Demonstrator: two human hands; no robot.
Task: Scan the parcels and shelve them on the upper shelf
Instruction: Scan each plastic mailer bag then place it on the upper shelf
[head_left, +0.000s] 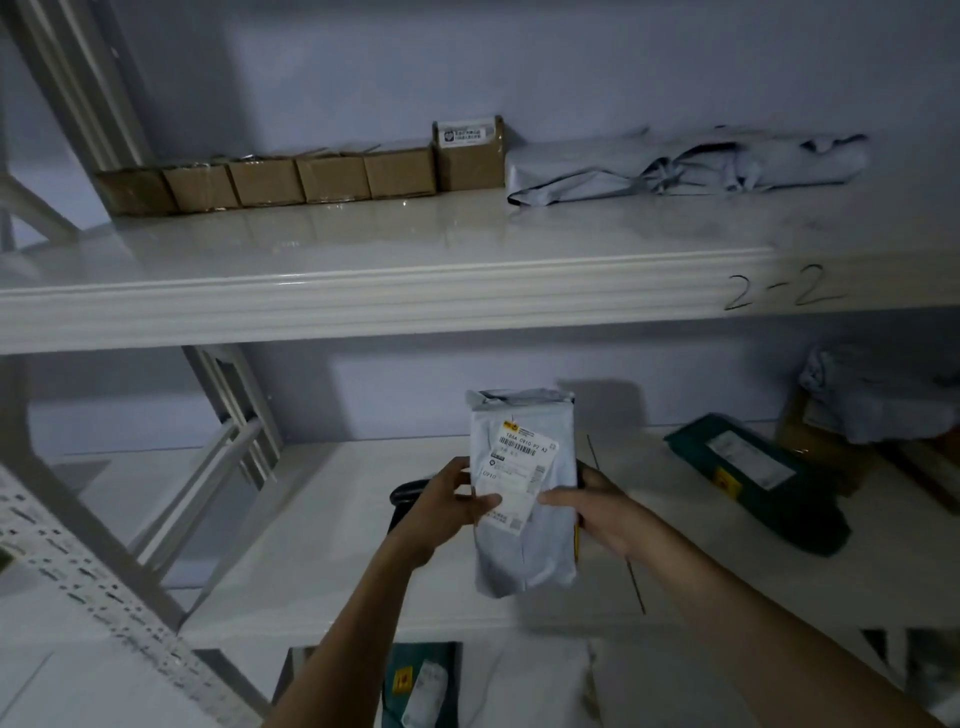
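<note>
Grey parcel labelled "0910", both hands pinching it, left, right, shelf edge marked "2-2"

Light is dim and bluish throughout; the wall behind the unit is plain and pale, well above the fingers. White shelving: an upper shelf with a ribbed front edge runs across above the fingers; "2-2" is handwritten on that edge, up and to the right of them. A lower shelf lies behind and beneath the fingers; its surface is glossy. A diagonal brace stands to their left; a perforated upright slants further left and lower. The floor is not visible.
</note>
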